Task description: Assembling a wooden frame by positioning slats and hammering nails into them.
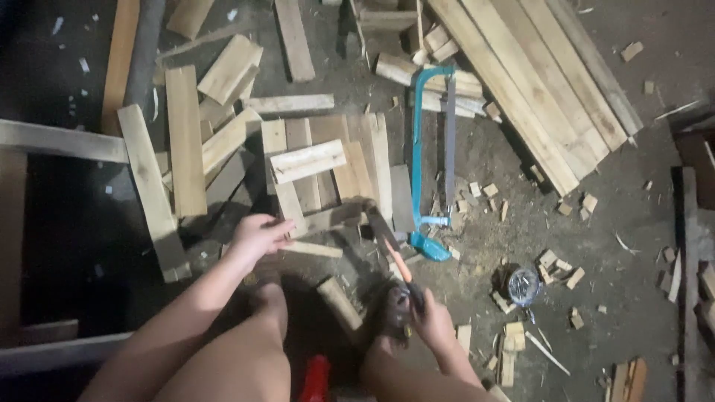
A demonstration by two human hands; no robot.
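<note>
Wood: pale offcuts and planks lie scattered over a dark, dusty floor [640, 223].
Landmark: a teal-framed bow saw [430, 160] lies flat on the floor, its handle end toward the person.
Left hand: the left hand [257, 237] is well to the left of the saw, fingers loosely curled on the edge of a thin wood strip [309, 249]; how firmly it grips, I cannot tell.
Right hand: the right hand [430, 316] is below the saw, fist wrapped round the grip of a hammer [391, 242].
Hammer: orange shaft slanting up-left, its dark head just left of the saw's handle, over the boards.
Boards: a flat cluster of short planks [335, 167] lies just left of the saw.
Wire coil: a small round coil [523, 286] sits below and right of the saw.
Long planks: a stack [536, 82] slants away to the right of the saw.
</note>
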